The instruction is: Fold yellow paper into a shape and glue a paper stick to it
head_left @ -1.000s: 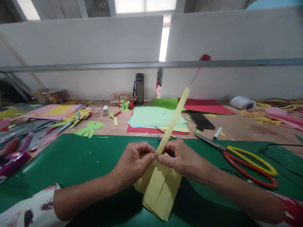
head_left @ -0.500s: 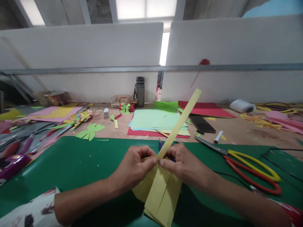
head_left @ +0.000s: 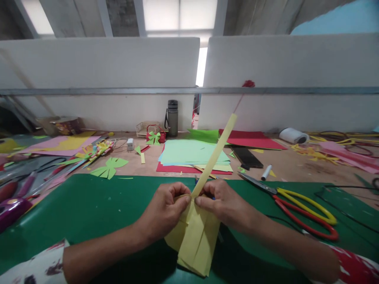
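A folded yellow paper piece is held just above the green mat, its wide pleated end toward me. From its top a long, narrow yellow paper strip slants up to the right. My left hand pinches the paper's upper left edge between thumb and fingers. My right hand pinches it on the other side, right at the base of the strip, the two thumb tips almost meeting. Fingers behind the paper are partly hidden. Something blue, mostly covered, shows behind my right hand.
Scissors with yellow and red handles lie on the green mat at right. Beyond are a white marker, a black phone, stacked green paper and a grey bottle. A purple tool sits far left.
The view has shifted slightly, so the background sits a little lower and further left. Both hands keep their pinch on the yellow paper, which looks much the same.
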A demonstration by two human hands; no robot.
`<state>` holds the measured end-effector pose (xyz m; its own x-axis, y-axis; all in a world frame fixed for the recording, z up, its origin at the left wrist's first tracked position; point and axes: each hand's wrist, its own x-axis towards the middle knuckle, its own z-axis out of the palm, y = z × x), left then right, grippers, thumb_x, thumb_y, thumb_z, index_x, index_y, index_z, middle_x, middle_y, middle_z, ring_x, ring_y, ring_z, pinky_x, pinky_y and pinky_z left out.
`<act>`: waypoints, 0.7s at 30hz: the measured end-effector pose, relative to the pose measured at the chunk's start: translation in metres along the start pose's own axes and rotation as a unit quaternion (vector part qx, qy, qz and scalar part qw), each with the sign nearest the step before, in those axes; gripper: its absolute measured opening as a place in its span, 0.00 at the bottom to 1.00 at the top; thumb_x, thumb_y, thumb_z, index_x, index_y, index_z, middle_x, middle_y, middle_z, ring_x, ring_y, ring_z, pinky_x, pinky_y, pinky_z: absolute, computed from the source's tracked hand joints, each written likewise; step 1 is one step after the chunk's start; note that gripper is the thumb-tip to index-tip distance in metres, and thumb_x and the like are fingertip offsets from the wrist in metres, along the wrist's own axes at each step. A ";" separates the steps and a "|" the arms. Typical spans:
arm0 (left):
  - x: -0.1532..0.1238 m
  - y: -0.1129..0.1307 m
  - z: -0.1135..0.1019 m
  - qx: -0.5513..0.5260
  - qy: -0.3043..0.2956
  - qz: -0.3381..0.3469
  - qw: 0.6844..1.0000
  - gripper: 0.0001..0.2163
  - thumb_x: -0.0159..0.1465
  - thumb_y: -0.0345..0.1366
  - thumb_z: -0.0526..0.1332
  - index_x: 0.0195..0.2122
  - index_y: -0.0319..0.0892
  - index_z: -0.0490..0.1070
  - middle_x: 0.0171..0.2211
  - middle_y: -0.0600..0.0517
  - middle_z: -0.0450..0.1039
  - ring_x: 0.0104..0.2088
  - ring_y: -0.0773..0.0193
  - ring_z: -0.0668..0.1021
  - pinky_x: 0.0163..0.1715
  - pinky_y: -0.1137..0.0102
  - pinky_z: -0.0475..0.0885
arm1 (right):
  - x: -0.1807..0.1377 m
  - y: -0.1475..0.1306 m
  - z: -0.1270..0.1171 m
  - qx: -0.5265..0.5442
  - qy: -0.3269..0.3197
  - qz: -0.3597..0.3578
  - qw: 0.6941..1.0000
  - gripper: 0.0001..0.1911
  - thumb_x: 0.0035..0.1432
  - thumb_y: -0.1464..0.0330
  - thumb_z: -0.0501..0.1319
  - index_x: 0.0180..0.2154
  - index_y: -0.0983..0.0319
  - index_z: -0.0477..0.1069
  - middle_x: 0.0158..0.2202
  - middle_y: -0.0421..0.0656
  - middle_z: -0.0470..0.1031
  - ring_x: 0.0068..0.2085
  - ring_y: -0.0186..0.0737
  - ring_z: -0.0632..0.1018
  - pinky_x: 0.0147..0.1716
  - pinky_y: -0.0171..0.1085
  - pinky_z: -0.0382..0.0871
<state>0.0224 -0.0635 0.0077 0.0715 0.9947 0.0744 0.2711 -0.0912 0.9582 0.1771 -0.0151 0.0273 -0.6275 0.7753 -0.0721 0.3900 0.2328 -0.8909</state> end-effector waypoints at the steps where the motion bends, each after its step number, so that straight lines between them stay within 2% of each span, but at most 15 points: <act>1: 0.000 0.000 0.000 -0.003 0.002 -0.001 1.000 0.07 0.57 0.35 0.56 0.25 0.38 0.67 0.22 0.55 0.64 0.23 0.70 0.65 0.22 0.76 0.59 | 0.000 0.000 0.000 0.006 -0.004 -0.001 1.000 0.07 0.46 0.75 0.54 0.24 0.65 0.71 0.20 0.35 0.65 0.22 0.27 0.63 0.20 0.28 0.54; 5: 0.001 0.001 -0.001 -0.024 -0.006 -0.010 1.000 0.08 0.57 0.37 0.57 0.27 0.38 0.68 0.23 0.54 0.67 0.24 0.69 0.68 0.24 0.75 0.62 | 0.001 0.002 -0.002 0.022 0.001 0.001 1.000 0.07 0.45 0.75 0.55 0.23 0.66 0.71 0.20 0.36 0.66 0.22 0.28 0.65 0.20 0.29 0.55; 7: 0.003 0.003 -0.005 -0.048 -0.011 -0.012 0.999 0.09 0.56 0.38 0.59 0.34 0.38 0.69 0.29 0.51 0.72 0.29 0.66 0.72 0.29 0.73 0.66 | 0.002 0.003 -0.004 0.060 0.016 -0.002 0.998 0.07 0.46 0.74 0.56 0.26 0.66 0.73 0.22 0.37 0.70 0.23 0.31 0.69 0.22 0.30 0.59; 10: 0.008 0.006 -0.017 -0.095 0.023 -0.025 0.995 0.20 0.55 0.42 0.63 0.46 0.39 0.66 0.38 0.47 0.74 0.36 0.61 0.75 0.34 0.70 0.68 | 0.004 0.003 -0.008 0.157 0.061 -0.021 0.985 0.09 0.48 0.70 0.59 0.31 0.67 0.75 0.25 0.41 0.74 0.27 0.36 0.74 0.29 0.34 0.66; 12: 0.011 0.003 -0.025 -0.141 0.064 -0.035 0.987 0.23 0.55 0.46 0.63 0.48 0.38 0.65 0.40 0.46 0.74 0.36 0.60 0.75 0.34 0.70 0.69 | 0.007 0.005 -0.012 0.224 0.110 -0.046 0.967 0.09 0.47 0.68 0.62 0.31 0.67 0.75 0.24 0.42 0.75 0.28 0.38 0.74 0.32 0.37 0.68; 14: 0.015 -0.002 -0.031 -0.197 0.072 -0.035 0.977 0.27 0.53 0.50 0.64 0.49 0.39 0.64 0.42 0.45 0.73 0.37 0.59 0.76 0.35 0.68 0.70 | 0.012 0.008 -0.017 0.271 0.156 -0.073 0.947 0.10 0.45 0.66 0.65 0.30 0.67 0.75 0.25 0.42 0.76 0.29 0.39 0.75 0.35 0.39 0.69; 18: 0.017 -0.016 -0.028 -0.241 0.008 -0.012 0.970 0.32 0.49 0.53 0.65 0.51 0.39 0.65 0.49 0.41 0.69 0.44 0.52 0.74 0.37 0.65 0.71 | 0.022 0.016 -0.024 0.297 0.223 -0.114 0.921 0.14 0.44 0.61 0.66 0.30 0.65 0.75 0.28 0.44 0.77 0.32 0.40 0.76 0.38 0.40 0.69; 21: 0.014 -0.022 -0.019 -0.244 0.026 -0.021 0.969 0.34 0.46 0.50 0.68 0.51 0.39 0.64 0.51 0.40 0.67 0.48 0.49 0.72 0.38 0.65 0.71 | 0.024 0.017 -0.023 0.298 0.249 -0.135 0.911 0.15 0.44 0.58 0.66 0.30 0.64 0.75 0.28 0.45 0.78 0.32 0.41 0.77 0.39 0.41 0.69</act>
<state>-0.0007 -0.0465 -0.0074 0.0186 0.9992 0.0345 -0.2136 -0.0298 0.9765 0.1840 0.0214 0.0207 -0.2047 0.9421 0.2657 -0.2626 0.2086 -0.9421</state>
